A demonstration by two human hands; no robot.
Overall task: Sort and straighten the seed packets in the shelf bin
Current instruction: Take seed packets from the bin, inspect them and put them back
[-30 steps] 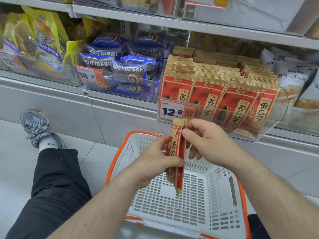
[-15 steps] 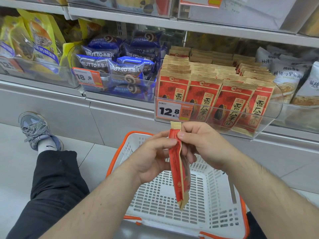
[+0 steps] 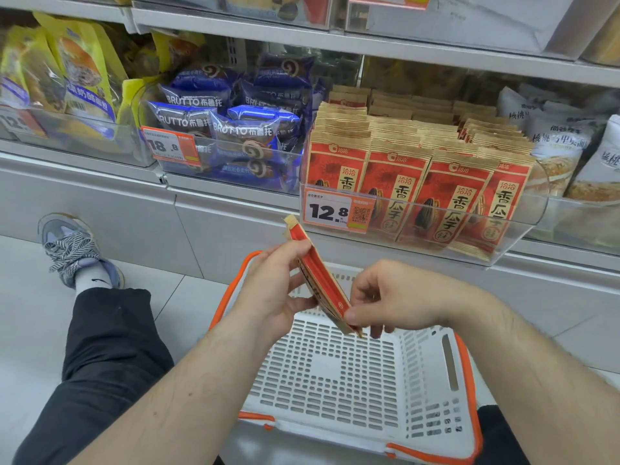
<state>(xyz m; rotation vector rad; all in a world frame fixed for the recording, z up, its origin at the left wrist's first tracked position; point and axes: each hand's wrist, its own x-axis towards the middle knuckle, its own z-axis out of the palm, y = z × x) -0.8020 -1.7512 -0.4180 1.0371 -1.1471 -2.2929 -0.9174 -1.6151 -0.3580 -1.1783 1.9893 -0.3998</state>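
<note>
Both hands grip one flat red-and-tan paper seed packet [image 3: 318, 283] above the white plastic basket [image 3: 335, 374]: left hand [image 3: 271, 290] mid-body, right hand [image 3: 385, 297] pinching its lower corner. Best to square it upright, then slot it into the clear shelf bin [image 3: 523, 229].

A single head-worn wide-angle camera looks forward and down, close over the left hand [image 3: 275, 290] and right hand [image 3: 399, 297], facing the low shelf bin [image 3: 523, 236] nearby, with the shopping basket [image 3: 466, 397] directly beneath.
</note>
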